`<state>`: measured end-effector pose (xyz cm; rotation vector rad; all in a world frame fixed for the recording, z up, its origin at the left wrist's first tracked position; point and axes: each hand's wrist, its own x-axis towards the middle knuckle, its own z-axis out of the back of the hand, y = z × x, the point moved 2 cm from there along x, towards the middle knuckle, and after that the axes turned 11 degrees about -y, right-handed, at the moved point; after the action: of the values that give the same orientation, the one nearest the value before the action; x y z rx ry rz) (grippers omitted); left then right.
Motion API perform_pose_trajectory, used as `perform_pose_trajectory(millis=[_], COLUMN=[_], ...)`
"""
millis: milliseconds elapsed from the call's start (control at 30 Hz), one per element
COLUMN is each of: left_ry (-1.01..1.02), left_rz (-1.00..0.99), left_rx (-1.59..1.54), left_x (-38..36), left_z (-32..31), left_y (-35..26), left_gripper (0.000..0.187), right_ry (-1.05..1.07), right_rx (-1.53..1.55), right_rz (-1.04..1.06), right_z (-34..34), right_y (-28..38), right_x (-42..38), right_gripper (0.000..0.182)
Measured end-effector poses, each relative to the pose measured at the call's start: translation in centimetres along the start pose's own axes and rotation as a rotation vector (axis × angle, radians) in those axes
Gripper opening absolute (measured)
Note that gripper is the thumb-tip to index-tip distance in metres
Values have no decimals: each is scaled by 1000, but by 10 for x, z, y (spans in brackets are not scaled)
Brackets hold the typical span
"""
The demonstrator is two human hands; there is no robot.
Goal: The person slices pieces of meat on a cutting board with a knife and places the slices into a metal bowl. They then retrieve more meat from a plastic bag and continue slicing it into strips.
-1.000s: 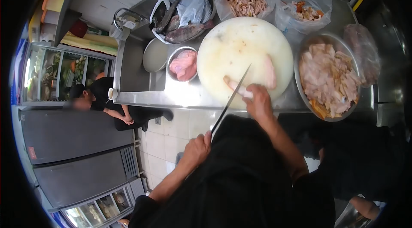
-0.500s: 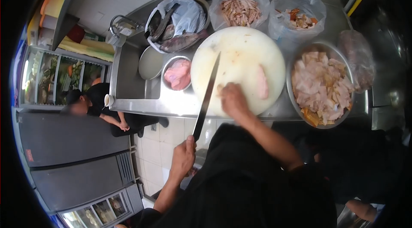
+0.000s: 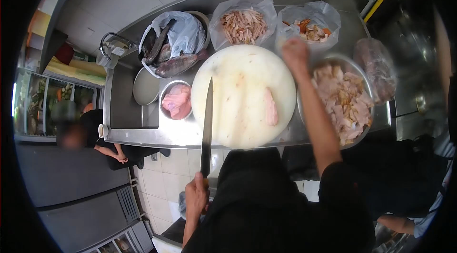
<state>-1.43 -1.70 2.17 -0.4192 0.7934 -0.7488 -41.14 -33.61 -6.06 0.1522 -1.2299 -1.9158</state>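
Observation:
My left hand [image 3: 196, 196] is closed around the handle of a long knife [image 3: 207, 129], whose blade points up across the left edge of the round white cutting board [image 3: 228, 67]. A pale strip of meat [image 3: 271, 106] lies on the board's right side. Slightly blurred, my right hand [image 3: 295, 54] is bunched at the near edge of a clear plastic bag [image 3: 330, 12] of orange-brown trimmings [image 3: 312, 32]; whatever its fingers hold is hidden. Under my right forearm stands a metal bowl [image 3: 364, 74] heaped with sliced meat [image 3: 343, 105].
Behind the board is a bag of meat strips [image 3: 243, 26]. To its left are a bag of whole fish [image 3: 176, 64], a bowl of pink meat [image 3: 177, 101] and the sink [image 3: 124, 105]. A wrapped meat package [image 3: 375, 69] lies far right. A person [image 3: 97, 129] is at left, another at right.
My right hand has gone from the board, up and right, to the trimmings bag. The small bit near its fingers is gone from the board. My left hand keeps the knife. The view has shifted.

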Motion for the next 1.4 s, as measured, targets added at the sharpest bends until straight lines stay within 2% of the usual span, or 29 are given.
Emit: perform_pose_trajectory(millis=[33,100,200,300,333,367,400,433,467,500,600,700,800,900,933,1133,1200,1400], left_ry=[7,12,33,27,21,15,8,15,23,31,33,101,175,165,169,239,277,218], left_rz=[7,29,64,-15,-56,-97,-141,-109,-79,-47,-119,-154,-175,-188,-192,-189,-136,-284], left_rx=[-9,-18,43,105,129,153,179,186,193,201,273,289,269,232,256,394,467,586], left_x=[2,4,4,12,15,19,22,21,19,19,33,45,54,51,50,36,36,34], left_z=[-2,-2,-2,-3,-4,-4,-4,-2,0,2,3,7,11,21,24,38,38,42], left_y=[3,9,9,18,22,25,26,20,10,4,17,25,40,31,30,12,6,0], left_gripper=[74,74,73,71,70,70,70,69,69,69,68,67,68,69,70,72,72,70], right_ry=[-37,-81,-180,177,435,659,788,749,549,541,525,513,485,433,422,326,321,261], right_rx=[-27,-128,-368,-274,-461,-473,-614,-634,-406,-337,-115,-47,-1,-141,-99,38,27,16], right_rz=[-102,51,187,246,211,221,181,270,420,382,291,515,635,498,459,492,510,551], right_z=[5,1,19,47,41,45,45,48,45,43,34,40,54,70,71,52,46,41], right_y=[-10,-58,-50,-8,-4,2,10,14,1,4,22,43,44,43,42,30,33,32], right_x=[38,103,109,41,11,-29,-67,-107,-141,-156,-187,-204,-226,-235,-237,-263,-267,-270], right_gripper=[23,28,29,34,47,62,69,64,45,38,18,31,49,60,50,23,19,15])
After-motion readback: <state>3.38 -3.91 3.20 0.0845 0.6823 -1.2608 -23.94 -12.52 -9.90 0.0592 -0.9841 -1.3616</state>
